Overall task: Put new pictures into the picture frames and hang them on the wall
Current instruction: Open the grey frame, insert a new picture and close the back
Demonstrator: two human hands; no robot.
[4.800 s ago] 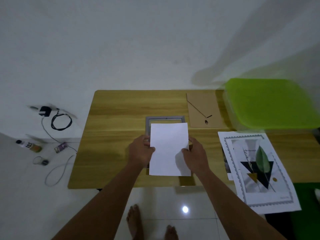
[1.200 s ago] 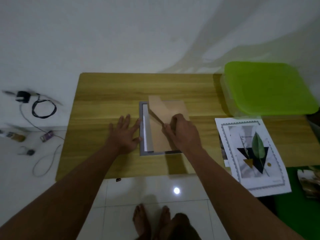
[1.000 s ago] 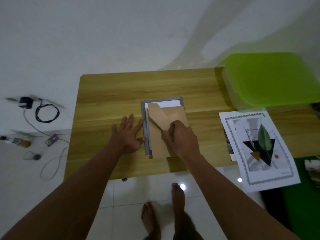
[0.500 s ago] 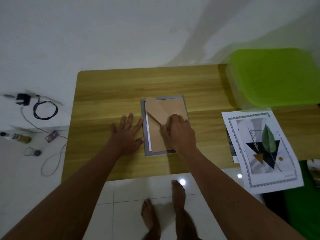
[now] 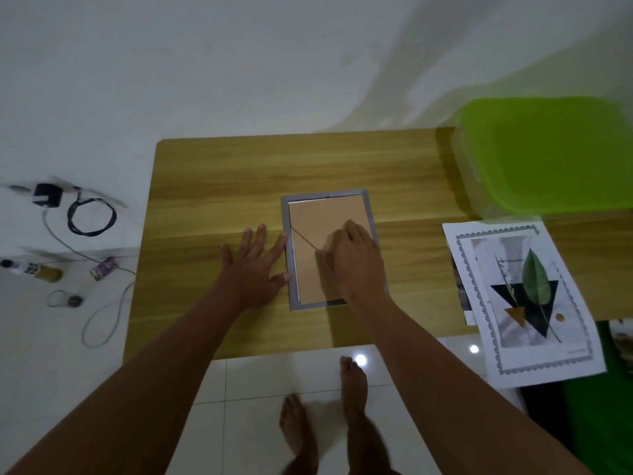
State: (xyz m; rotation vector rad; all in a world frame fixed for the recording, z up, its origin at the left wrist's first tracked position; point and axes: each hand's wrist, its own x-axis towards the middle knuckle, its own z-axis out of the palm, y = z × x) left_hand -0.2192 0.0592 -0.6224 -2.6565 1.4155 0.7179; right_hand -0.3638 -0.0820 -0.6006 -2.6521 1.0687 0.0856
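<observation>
Grey rectangular picture frame (image 5: 310, 306) face down on the wooden worktop (image 5: 239, 173), brown cardboard backing board (image 5: 308, 265) inside it. Left hand (image 5: 253, 269) flat beside it, fingers (image 5: 259, 236) spread wide, tips touching the frame's left edge. Right hand (image 5: 352, 262) pressing the board, gripping nothing.

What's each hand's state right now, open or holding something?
Left hand: open, spread flat on the table, fingertips at the frame's left edge.
Right hand: open, pressing down on the backing board inside the frame.
</observation>
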